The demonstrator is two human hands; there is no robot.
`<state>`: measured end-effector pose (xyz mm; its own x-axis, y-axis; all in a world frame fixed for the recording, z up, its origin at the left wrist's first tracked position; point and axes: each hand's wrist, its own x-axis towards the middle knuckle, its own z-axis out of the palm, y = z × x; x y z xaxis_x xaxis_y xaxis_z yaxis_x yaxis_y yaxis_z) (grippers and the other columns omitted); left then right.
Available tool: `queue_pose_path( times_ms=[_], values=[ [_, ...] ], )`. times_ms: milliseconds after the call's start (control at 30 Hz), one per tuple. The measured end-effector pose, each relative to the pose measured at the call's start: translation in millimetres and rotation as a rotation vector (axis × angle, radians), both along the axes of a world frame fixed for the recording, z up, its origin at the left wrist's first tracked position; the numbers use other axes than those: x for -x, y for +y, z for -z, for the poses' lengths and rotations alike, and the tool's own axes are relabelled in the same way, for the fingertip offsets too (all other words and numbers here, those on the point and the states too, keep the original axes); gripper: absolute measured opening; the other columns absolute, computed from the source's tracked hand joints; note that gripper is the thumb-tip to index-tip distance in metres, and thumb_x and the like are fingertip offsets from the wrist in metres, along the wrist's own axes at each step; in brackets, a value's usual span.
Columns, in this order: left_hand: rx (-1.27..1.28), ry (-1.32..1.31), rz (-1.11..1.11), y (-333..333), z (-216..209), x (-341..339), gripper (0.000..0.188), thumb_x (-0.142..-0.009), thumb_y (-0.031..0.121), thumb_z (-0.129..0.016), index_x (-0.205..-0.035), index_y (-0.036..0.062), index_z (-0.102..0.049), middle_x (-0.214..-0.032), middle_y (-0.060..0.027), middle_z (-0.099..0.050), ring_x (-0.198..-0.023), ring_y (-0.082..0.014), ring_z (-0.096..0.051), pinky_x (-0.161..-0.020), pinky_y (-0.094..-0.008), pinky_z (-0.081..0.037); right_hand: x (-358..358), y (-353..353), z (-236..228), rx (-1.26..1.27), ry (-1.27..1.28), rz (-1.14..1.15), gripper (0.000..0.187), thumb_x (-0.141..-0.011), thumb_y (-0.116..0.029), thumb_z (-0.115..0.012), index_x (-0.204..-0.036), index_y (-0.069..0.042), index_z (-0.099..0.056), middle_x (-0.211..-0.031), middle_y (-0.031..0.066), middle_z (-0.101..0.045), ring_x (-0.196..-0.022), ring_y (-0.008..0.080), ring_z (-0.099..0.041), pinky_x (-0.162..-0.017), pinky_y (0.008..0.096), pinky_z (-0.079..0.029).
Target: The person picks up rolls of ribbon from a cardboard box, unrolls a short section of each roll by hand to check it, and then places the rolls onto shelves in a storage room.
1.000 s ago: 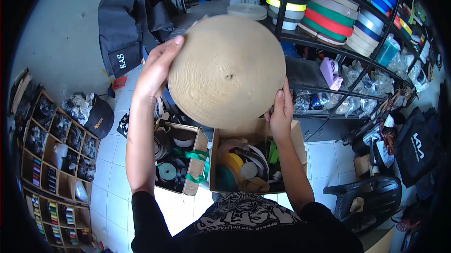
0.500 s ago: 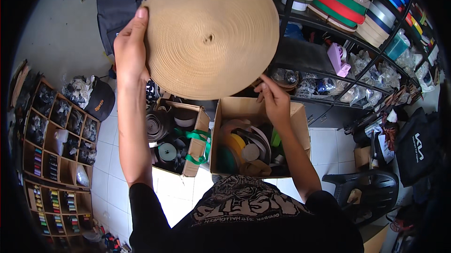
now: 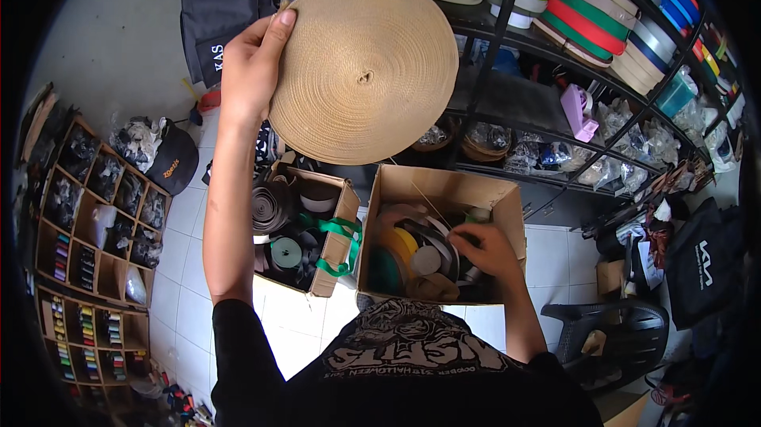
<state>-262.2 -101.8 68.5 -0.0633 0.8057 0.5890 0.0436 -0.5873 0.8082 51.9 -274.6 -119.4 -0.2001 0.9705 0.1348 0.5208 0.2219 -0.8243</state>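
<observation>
In my left hand [image 3: 258,62] is a large flat roll of tan webbing [image 3: 365,102], gripped at its upper left edge with the thumb across its face. The roll is raised above two cardboard boxes, its spiral side towards me. My right hand [image 3: 485,248] is over the right cardboard box [image 3: 511,189], lower than the roll, its fingers drawn together. A thin pale strand [image 3: 430,203] runs down over the box towards those fingertips; whether they pinch it is too small to make out. Inside that box lie rolls of yellow [image 3: 405,241], grey and green strap.
The left cardboard box [image 3: 346,205] holds dark strap rolls and a green ribbon [image 3: 339,256]. Black shelving [image 3: 507,98] with webbing rolls and plastic bags stands at the far right. A compartment shelf [image 3: 95,284] is at left, a black chair [image 3: 614,332] at right.
My right hand has left the roll's lower right edge and dropped over the right box. The roll in my left hand is lower and looks smaller and farther off.
</observation>
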Motion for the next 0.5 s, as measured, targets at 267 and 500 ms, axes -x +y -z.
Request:
queue_pose_path(
  times_ms=[267, 500],
  values=[
    [-0.083, -0.033, 0.009, 23, -5, -4, 0.043, -0.088, 0.033, -0.068, -0.103, -0.0076, -0.066, -0.084, -0.0064, -0.067, -0.071, -0.0073, -0.057, -0.064, -0.0191, -0.046, 17, 2, -7, 0.014, 0.339, -0.009, 0.017, -0.09, -0.011, -0.058, -0.098, 0.001, -0.067, -0.078, 0.0063, -0.067, -0.063, 0.0092, -0.06, -0.058, 0.0232, -0.046],
    [-0.236, -0.018, -0.273, 18, -64, 25, 0.035, -0.09, 0.027, -0.056, -0.107, -0.0034, -0.062, -0.094, -0.0153, -0.068, -0.081, -0.0239, -0.066, -0.07, -0.034, -0.053, 8, -9, 116, 0.142, 0.349, 0.156, 0.019, -0.094, -0.015, -0.055, -0.102, -0.003, -0.067, -0.071, -0.001, -0.059, -0.065, 0.0051, -0.05, -0.059, 0.0218, -0.042]
  ],
)
